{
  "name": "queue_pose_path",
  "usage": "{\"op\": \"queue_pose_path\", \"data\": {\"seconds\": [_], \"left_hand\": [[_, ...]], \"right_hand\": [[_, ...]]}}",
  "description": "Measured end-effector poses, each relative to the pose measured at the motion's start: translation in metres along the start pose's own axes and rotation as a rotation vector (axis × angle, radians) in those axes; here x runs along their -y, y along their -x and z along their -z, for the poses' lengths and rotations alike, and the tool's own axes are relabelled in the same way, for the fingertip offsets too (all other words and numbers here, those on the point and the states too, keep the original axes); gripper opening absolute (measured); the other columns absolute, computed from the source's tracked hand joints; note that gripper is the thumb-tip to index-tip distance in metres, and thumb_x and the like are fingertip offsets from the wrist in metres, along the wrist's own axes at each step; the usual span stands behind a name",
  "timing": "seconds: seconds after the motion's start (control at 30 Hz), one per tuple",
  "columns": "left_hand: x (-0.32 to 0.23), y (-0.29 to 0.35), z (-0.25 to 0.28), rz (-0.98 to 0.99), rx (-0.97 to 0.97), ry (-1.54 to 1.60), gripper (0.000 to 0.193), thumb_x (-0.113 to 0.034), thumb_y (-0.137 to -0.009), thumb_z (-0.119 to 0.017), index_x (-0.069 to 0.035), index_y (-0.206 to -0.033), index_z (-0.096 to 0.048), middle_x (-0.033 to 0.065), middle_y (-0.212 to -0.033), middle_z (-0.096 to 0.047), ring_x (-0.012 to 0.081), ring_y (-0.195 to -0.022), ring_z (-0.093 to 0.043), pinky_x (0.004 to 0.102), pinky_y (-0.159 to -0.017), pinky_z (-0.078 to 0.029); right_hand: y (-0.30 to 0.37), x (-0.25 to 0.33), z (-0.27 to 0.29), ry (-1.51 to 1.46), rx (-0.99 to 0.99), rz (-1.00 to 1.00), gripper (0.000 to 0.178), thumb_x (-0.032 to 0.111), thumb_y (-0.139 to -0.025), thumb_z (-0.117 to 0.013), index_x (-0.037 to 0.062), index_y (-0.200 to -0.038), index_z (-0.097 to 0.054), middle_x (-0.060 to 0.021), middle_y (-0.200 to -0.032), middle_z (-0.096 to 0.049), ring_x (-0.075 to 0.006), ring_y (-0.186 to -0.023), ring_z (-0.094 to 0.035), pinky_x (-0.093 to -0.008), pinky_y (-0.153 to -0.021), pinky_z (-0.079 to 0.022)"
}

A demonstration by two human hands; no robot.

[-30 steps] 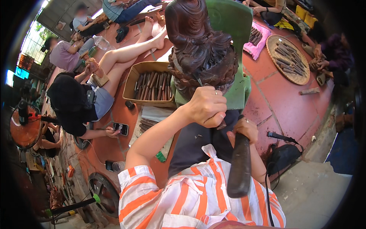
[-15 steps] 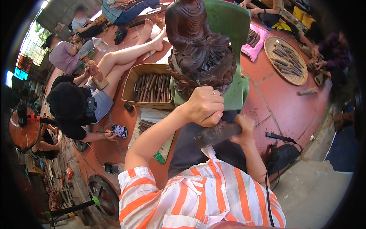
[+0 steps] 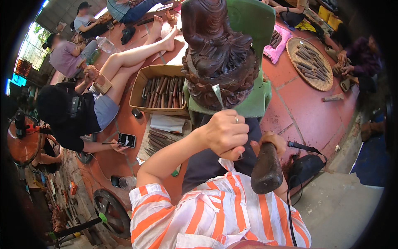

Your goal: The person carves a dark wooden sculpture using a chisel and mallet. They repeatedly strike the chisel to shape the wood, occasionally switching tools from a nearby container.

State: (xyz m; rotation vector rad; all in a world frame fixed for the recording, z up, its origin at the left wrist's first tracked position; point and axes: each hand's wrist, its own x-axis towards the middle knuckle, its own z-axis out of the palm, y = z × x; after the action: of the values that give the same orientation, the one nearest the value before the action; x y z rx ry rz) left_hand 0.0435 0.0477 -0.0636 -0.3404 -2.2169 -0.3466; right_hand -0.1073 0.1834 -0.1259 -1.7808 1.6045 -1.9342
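Note:
A dark wooden carving of a robed seated figure (image 3: 215, 47) on a petalled base (image 3: 203, 89) stands upright on a green plastic chair (image 3: 250, 29) in front of me. My left hand (image 3: 229, 135) is closed around a carving chisel (image 3: 217, 93). The chisel's bright flared blade points up in front of the base; whether it touches the wood I cannot tell. Its handle is mostly hidden in my fist. To the right, my right hand (image 3: 275, 142) grips a dark wooden mallet (image 3: 267, 170). The mallet's thick head hangs toward my striped shirt, apart from the chisel.
A cardboard box (image 3: 137, 89) full of carving tools stands left of the chair; more tools lie on a mat (image 3: 145, 141) nearby. A person in black (image 3: 62, 112) sits at left, holding a phone (image 3: 127, 140). A round woven tray (image 3: 291, 58) of tools and a black bag (image 3: 306, 168) are at right.
My left hand has drawn the chisel back toward me, and its blade now shows. The mallet has swung from beside my left fist to the right, its head turned toward my body.

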Motion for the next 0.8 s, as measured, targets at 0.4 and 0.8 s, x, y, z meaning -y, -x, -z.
{"op": "queue_pose_path", "data": {"seconds": [0.4,0.8], "left_hand": [[0.028,-0.005,0.002,0.139,-0.004,-0.039,0.021,-0.022,-0.068,-0.059,-0.011,-0.056,-0.045,0.0025,-0.058,-0.042,0.0223,-0.054,-0.046,0.0353,-0.051,-0.035],[0.03,-0.004,0.002,0.127,-0.086,-0.029,0.023,-0.023,-0.074,-0.048,-0.012,-0.055,-0.041,0.0024,-0.057,-0.038,0.022,-0.049,-0.041,0.0353,-0.048,-0.032]], "right_hand": [[-0.006,0.0,-0.004,0.045,0.114,0.019,0.034,0.016,-0.065,-0.085,0.0072,-0.065,-0.052,-0.0022,-0.05,-0.048,-0.0162,-0.041,-0.048,-0.0277,-0.042,-0.034],[-0.008,-0.006,-0.011,0.196,0.169,0.124,0.033,0.01,-0.064,-0.083,0.0076,-0.066,-0.049,-0.0034,-0.053,-0.047,-0.0191,-0.042,-0.048,-0.0295,-0.041,-0.035]]}}
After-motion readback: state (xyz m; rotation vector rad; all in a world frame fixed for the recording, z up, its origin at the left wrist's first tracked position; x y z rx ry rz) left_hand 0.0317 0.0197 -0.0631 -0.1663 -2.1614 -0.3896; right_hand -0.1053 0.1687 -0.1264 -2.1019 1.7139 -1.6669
